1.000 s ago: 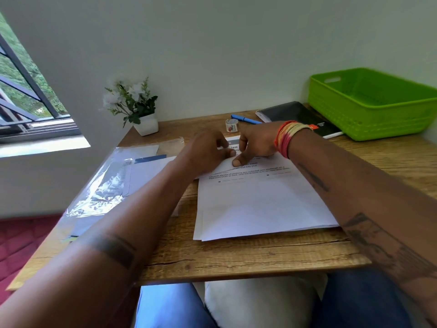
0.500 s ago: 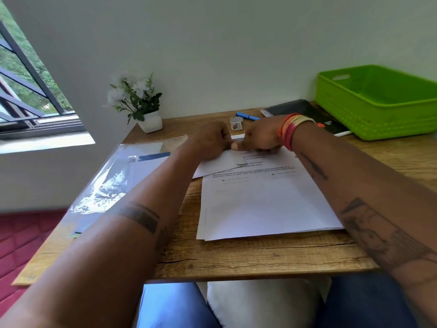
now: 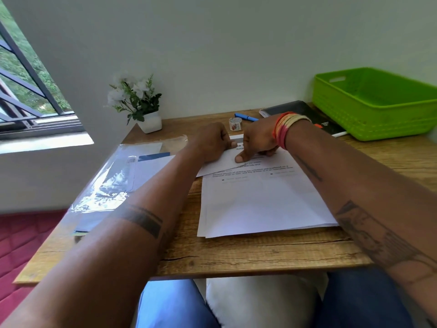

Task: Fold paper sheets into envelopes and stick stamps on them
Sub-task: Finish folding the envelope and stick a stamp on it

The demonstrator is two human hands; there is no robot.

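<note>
A stack of white paper sheets lies on the wooden table. The top sheet's far left corner is folded toward me, forming a white flap over the printed text. My left hand pinches the flap's far edge. My right hand, with red and yellow bands at the wrist, presses its thumb down on the fold. A small roll of stamps stands just behind the hands.
A clear plastic sleeve with envelopes lies at the left. At the back stand a white potted plant, a blue pen, a black notebook and a green basket.
The hands lifted the folded corner slightly, then lowered it; my right thumb now presses on the flap again. The view shifted a little to the right and down.
</note>
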